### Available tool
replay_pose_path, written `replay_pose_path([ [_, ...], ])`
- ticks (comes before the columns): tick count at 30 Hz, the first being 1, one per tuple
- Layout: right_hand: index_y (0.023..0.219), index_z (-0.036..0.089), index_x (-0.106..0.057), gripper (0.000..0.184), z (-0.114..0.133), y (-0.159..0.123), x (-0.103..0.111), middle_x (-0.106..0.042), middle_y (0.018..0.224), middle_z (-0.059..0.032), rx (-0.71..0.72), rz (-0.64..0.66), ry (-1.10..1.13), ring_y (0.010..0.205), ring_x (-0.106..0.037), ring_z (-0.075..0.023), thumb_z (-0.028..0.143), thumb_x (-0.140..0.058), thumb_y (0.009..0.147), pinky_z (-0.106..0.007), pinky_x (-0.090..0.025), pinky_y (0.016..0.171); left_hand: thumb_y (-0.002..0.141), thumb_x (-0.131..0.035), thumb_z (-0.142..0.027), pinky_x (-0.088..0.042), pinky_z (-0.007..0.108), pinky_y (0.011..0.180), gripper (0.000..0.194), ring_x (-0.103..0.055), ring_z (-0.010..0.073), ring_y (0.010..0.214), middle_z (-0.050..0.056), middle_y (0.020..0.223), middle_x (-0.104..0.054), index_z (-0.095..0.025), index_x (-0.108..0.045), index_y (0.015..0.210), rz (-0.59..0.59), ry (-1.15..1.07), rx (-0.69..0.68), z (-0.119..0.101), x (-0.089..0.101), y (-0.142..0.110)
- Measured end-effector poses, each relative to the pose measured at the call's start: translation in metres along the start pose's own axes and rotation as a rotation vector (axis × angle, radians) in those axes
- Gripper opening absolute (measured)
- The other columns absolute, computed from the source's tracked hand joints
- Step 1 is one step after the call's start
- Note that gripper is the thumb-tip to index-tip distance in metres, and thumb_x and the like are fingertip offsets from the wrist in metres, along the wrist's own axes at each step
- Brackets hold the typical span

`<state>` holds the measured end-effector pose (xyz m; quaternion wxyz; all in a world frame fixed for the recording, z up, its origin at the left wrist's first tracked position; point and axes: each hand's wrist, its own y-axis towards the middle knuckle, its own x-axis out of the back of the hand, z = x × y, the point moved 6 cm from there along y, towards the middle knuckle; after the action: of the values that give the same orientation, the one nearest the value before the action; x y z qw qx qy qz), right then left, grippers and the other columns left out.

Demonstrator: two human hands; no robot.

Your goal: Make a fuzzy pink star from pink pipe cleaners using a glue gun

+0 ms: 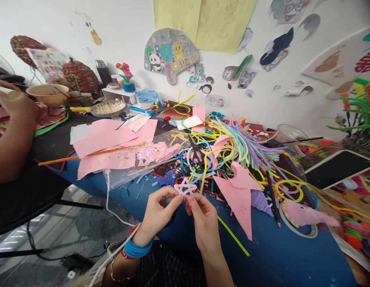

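A small pale pink star (185, 186), apparently bent from pipe cleaner, is held up at the table's near edge. My left hand (162, 211) pinches its lower left side between thumb and fingers. On its lower right, my right hand (201, 215) grips it the same way, so the lower points are partly hidden. Just beyond the star lie a dark blue piece (166, 179) and black scissors (197, 153) among pipe cleaners. To the right of my right hand is a cut sheet of pink paper (237, 203) with a star drawn on it.
A heap of coloured pipe cleaners (245, 143) covers the middle of the blue table (271, 255). Pink paper sheets (104, 137) lie left, a phone (339, 169) right. A white cable (108, 195) hangs over the front edge. Another person's arm (16, 123) reaches in at far left.
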<state>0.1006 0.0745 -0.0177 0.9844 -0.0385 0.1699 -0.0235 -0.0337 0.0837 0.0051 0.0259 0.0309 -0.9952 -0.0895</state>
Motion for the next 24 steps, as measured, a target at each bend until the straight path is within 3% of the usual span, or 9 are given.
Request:
replay_pose_path([
  [24,0.07,0.018,-0.064,0.023,0.005,-0.005,0.003,-0.051,0.06,0.0038,0.025,0.035,0.004,0.059,-0.043,-0.0105,0.036,-0.066,0.084,-0.024,-0.036,0.057,0.078,-0.069,-0.026,-0.05,0.023,0.056,0.019,-0.064,0.0145,0.056,0.005,0.064,-0.072,-0.013,-0.066,0.065,0.005,-0.013,0.062,-0.009,-0.002,-0.003],
])
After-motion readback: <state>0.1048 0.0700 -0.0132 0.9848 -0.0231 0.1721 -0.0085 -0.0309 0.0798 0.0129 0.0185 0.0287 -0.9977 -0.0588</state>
